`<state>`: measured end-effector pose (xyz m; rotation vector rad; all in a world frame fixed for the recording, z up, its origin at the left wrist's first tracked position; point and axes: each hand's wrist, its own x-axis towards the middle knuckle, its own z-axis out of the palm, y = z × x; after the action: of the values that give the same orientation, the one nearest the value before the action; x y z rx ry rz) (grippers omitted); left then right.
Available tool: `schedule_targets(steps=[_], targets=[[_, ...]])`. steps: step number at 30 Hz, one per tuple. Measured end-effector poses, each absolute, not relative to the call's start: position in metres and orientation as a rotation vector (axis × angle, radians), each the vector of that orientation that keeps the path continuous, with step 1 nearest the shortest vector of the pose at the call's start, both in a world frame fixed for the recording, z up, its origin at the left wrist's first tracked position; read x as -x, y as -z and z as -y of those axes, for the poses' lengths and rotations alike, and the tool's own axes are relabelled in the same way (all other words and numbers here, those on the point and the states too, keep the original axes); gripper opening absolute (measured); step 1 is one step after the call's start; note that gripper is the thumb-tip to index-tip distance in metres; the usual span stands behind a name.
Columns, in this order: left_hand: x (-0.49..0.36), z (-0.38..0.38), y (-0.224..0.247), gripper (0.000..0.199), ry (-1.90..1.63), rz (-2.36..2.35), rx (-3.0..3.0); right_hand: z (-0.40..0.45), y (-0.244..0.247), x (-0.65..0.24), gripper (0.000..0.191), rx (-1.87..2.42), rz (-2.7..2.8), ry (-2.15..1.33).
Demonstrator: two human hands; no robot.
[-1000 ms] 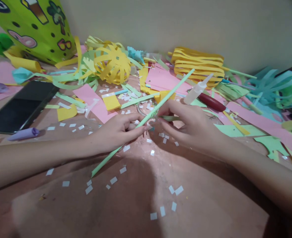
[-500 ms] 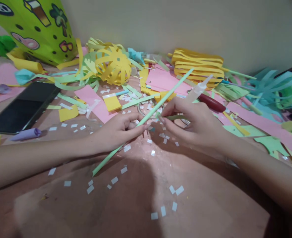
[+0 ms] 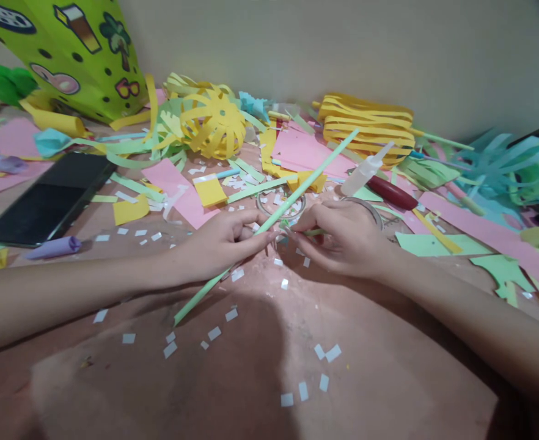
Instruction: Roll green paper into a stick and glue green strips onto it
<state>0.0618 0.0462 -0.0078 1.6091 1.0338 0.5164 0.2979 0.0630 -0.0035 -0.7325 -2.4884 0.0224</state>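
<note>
A long, thin light green paper stick (image 3: 313, 177) slants from lower left to upper right, pinched between the thumb and fingers of my left hand (image 3: 226, 244). Just right of it, my right hand (image 3: 338, 235) is closed on a small green paper strip (image 3: 314, 232), whose near end is close to my left fingertips. Part of that strip is hidden by the fingers. Behind my right hand lie a clear glue bottle (image 3: 365, 171) with a white nozzle and a dark red handle (image 3: 392, 192). A clear ring (image 3: 290, 211) rests behind the stick.
A black phone (image 3: 52, 198) and a purple paper roll (image 3: 55, 247) lie left. A green patterned bag (image 3: 81, 67), a yellow paper ball (image 3: 214, 122) and a yellow fringed roll (image 3: 365, 125) stand behind. White paper bits (image 3: 214, 333) dot the table (image 3: 365, 379).
My right hand has moved left and slightly down with the green strip, closer to my left fingertips. More of the ring behind my right hand shows. The view has shifted slightly.
</note>
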Motion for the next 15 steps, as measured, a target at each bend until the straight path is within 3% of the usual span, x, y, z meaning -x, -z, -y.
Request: schedule_targets(steps=[15], targets=[[-0.0607,-0.0452,0.0070,0.019,-0.484,-1.040,-1.600,-0.0654,0.0094,-0.2984,0.004,0.712,2.437,-0.145]])
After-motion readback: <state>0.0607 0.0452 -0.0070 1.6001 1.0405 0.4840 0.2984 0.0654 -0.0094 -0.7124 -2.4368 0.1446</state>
